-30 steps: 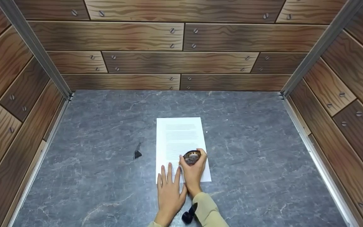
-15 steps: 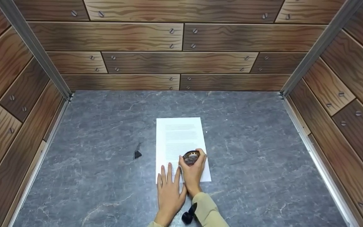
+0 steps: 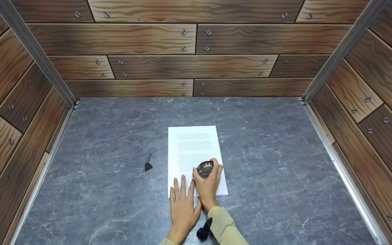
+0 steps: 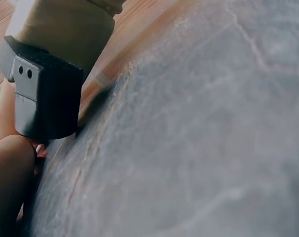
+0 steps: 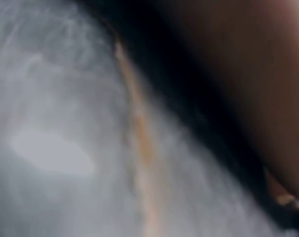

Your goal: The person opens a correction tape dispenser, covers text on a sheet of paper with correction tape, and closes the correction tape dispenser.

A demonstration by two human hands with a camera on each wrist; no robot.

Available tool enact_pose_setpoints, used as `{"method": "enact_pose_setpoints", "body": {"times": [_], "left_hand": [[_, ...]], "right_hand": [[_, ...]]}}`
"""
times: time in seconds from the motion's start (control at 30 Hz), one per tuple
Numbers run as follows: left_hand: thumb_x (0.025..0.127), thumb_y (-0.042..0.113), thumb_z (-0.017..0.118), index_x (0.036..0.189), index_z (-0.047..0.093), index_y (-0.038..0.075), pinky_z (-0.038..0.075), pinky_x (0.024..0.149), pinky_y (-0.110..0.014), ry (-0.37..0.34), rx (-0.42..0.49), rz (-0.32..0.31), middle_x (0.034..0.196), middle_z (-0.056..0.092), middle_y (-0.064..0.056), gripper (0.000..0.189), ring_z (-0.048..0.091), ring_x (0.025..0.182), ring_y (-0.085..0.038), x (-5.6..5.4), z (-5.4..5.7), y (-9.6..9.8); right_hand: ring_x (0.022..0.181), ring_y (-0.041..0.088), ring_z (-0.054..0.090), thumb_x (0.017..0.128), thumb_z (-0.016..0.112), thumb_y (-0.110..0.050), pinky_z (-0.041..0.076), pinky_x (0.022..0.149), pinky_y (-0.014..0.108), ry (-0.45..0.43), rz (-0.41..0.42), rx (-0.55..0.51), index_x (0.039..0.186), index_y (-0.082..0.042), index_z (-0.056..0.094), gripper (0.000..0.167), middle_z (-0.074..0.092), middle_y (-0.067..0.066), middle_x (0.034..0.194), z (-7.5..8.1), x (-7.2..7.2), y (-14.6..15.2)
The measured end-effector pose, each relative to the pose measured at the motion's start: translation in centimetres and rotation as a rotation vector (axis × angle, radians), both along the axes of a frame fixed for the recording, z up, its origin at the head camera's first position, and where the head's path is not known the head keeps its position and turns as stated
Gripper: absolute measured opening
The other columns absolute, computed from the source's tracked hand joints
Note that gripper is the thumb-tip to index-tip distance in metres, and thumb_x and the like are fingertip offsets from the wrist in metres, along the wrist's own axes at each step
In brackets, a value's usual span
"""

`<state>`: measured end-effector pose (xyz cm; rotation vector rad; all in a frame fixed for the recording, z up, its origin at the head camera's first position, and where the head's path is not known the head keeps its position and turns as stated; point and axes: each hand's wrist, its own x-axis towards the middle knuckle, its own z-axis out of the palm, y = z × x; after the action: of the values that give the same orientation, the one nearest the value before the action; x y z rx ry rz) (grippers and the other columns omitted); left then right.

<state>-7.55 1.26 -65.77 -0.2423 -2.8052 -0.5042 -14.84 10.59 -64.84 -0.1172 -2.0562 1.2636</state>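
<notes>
A white sheet of printed paper (image 3: 192,136) lies on the grey marbled table (image 3: 114,190). Flat over its lower left part rests my left hand (image 3: 184,209), fingers straight and spread, pointing up the page. My right hand (image 3: 208,185) grips a round, dark, glossy object (image 3: 205,168) with a brownish-gold rim and a glass-like shine, thumb on its left side and fingers on its right. That object sits over the lower right part of the text. Its underside is hidden. Neither wrist view shows the page or the held object.
A small black triangular piece (image 3: 148,166) lies left of the paper. Close by my right sleeve (image 3: 226,224) is a black wrist device (image 3: 203,233), larger in the left wrist view. Wood-patterned walls (image 3: 196,66) stand on three sides. The right wrist view is blurred.
My right hand and the round object have shifted very slightly left, and the reflection on the object has changed. My left hand stays in place on the paper.
</notes>
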Motion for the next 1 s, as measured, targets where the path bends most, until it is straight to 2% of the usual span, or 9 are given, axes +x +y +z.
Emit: {"method": "enact_pose_setpoints", "body": {"times": [0.2,0.4,0.73,1.0], "left_hand": [[0.095,0.046,0.055,0.149,0.048,0.020,0.018,0.116,-0.057,-0.026,0.001,-0.001,0.159,0.030,-0.016,0.061,0.017,0.147,-0.043,-0.1,0.2,0.0],[0.095,0.049,0.054,0.147,0.050,0.019,0.020,0.115,-0.058,0.001,0.011,0.005,0.158,0.033,-0.016,0.061,0.020,0.146,-0.044,0.1,0.1,-0.1],[0.094,0.049,0.056,0.146,0.051,0.018,0.019,0.115,-0.058,0.004,0.028,0.013,0.157,0.033,-0.017,0.061,0.020,0.146,-0.043,0.0,0.0,0.1],[0.093,0.047,0.059,0.145,0.052,0.016,0.021,0.115,-0.058,0.027,0.032,0.013,0.156,0.035,-0.018,0.061,0.022,0.146,-0.044,0.1,-0.1,0.0]], "right_hand": [[0.106,0.033,0.056,0.078,0.084,-0.014,0.056,0.081,0.045,-0.032,0.036,-0.042,0.135,-0.012,0.044,0.070,0.045,0.017,0.119,0.1,0.0,0.2],[0.107,0.035,0.056,0.079,0.083,-0.013,0.056,0.080,0.047,-0.038,0.046,-0.056,0.135,-0.011,0.043,0.069,0.045,0.017,0.123,0.3,0.2,0.5],[0.106,0.036,0.056,0.078,0.084,-0.012,0.055,0.080,0.048,-0.039,0.030,-0.070,0.134,-0.005,0.045,0.070,0.046,0.018,0.121,0.5,0.2,1.0],[0.106,0.037,0.056,0.077,0.085,-0.011,0.054,0.080,0.052,-0.033,-0.015,-0.029,0.134,-0.007,0.045,0.069,0.047,0.019,0.119,0.2,0.1,1.3]]}}
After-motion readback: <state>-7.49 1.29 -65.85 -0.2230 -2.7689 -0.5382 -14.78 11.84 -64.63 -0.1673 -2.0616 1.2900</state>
